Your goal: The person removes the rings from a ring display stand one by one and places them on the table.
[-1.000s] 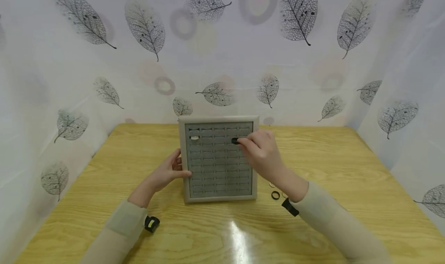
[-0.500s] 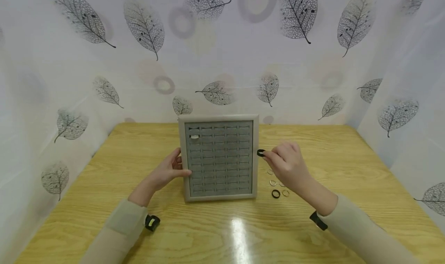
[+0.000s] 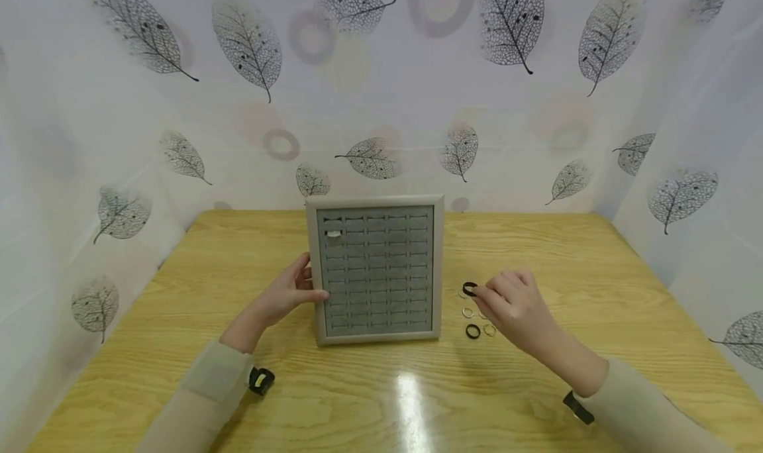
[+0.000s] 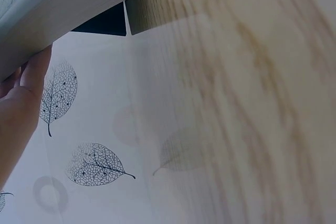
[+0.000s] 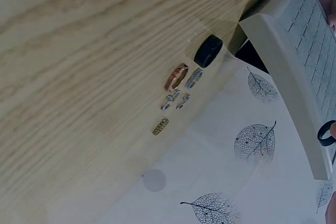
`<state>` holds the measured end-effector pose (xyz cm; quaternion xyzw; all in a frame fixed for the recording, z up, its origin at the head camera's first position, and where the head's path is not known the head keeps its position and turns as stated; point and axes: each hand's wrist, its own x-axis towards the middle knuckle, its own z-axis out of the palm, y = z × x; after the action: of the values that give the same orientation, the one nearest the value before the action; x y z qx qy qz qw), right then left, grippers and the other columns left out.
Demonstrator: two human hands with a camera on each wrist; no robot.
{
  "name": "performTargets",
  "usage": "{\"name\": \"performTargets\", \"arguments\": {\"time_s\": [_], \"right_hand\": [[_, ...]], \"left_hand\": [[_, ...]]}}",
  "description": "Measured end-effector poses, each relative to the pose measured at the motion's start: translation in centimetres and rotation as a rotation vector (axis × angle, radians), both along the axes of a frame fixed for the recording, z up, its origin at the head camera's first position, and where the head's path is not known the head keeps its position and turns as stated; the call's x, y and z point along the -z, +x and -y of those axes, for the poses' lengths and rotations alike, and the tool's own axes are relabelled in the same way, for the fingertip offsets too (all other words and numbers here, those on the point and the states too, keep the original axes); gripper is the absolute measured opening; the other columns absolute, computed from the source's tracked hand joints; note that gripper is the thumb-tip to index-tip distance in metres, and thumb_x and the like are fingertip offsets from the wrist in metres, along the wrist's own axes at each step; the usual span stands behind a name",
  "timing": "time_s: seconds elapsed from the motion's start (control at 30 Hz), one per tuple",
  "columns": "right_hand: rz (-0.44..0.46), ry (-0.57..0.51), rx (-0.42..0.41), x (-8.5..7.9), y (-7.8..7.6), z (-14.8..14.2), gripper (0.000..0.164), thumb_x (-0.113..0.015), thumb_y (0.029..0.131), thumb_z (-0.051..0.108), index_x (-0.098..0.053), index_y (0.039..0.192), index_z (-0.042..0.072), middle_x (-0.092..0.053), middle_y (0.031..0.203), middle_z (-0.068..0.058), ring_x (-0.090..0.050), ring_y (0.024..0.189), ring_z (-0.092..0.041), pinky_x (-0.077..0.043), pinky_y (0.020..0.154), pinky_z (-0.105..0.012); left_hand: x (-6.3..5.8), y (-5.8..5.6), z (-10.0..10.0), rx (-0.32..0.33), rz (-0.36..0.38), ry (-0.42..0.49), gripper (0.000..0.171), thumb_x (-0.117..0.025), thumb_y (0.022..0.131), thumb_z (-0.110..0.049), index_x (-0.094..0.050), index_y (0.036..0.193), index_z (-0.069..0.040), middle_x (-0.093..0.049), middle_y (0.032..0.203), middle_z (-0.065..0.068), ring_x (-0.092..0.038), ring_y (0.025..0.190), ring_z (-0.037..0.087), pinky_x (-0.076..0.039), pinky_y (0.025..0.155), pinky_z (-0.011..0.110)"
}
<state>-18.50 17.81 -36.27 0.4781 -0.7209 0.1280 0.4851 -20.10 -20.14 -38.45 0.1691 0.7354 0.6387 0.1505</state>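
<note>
A grey ring display (image 3: 377, 274) in a pale frame stands upright on the table, leaning slightly back. My left hand (image 3: 283, 294) grips its left edge, the thumb on the front of the frame and the other fingers behind. To the right of the display, my right hand (image 3: 512, 310) pinches a black ring (image 3: 469, 289) between thumb and fingertips, above the tabletop. A white ring (image 3: 334, 233) sits in a slot near the display's upper left corner. On the table below my right hand lies another black ring (image 3: 473, 332), with several silver and gold-toned rings around it.
The wooden table (image 3: 357, 400) meets a white leaf-patterned curtain (image 3: 381, 95) at the back and sides. In the right wrist view, a copper-toned ring (image 5: 176, 77) and a gold ring (image 5: 160, 126) lie among the loose rings.
My right hand has moved from in front of the display to the right and down, keeping the black ring pinched. My left hand has stayed on the frame.
</note>
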Motion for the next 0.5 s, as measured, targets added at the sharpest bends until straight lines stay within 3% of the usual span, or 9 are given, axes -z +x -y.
{"name": "performTargets", "arguments": {"time_s": [0.5], "right_hand": [[0.092, 0.198, -0.045, 1.8, 2.0, -1.1, 0.04, -0.036, 0.094, 0.011, -0.059, 0.062, 0.007, -0.047, 0.065, 0.001, -0.04, 0.056, -0.014, -0.029, 0.055, -0.03]], "left_hand": [[0.0, -0.1, -0.1, 0.011, -0.004, 0.024, 0.078, -0.066, 0.079, -0.005, -0.015, 0.139, -0.006, -0.045, 0.12, 0.022, -0.051, 0.102, 0.025, -0.044, 0.082, 0.037]]}}
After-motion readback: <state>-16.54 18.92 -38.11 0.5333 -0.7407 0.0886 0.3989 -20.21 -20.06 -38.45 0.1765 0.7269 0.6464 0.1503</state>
